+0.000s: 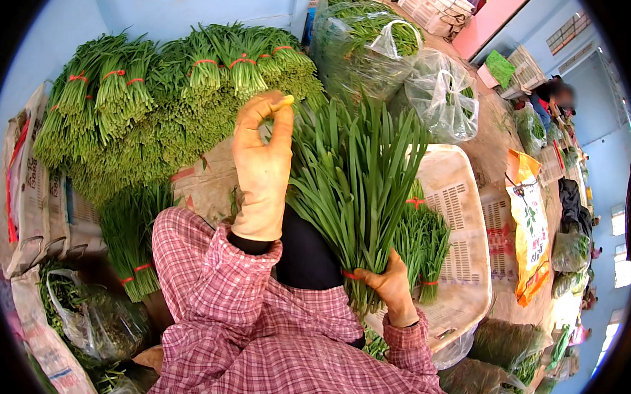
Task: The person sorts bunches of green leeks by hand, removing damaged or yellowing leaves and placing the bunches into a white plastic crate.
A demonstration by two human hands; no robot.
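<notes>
My right hand (388, 283), bare, is closed round the stem end of a large bunch of long, narrow-leaved greens (351, 177). A red band circles the stems at my grip, and the leaves fan out away from me. To the left of the leaves, my left hand (262, 163) is raised in a pale yellowish glove. Its thumb and fingers curl into a pinch with a small yellow tip showing; whether that is glove or something held, I cannot make out. A white plastic crate (461, 238) at my right holds smaller red-banded bunches (420, 240).
Many red-banded bunches (157, 112) are heaped by the blue wall. More greens (134, 238) lie beside my left knee. Plastic bags of greens (368, 44) stand ahead. An orange-and-white sack (527, 227) lies beyond the crate. Another person (551, 98) bends at the far right.
</notes>
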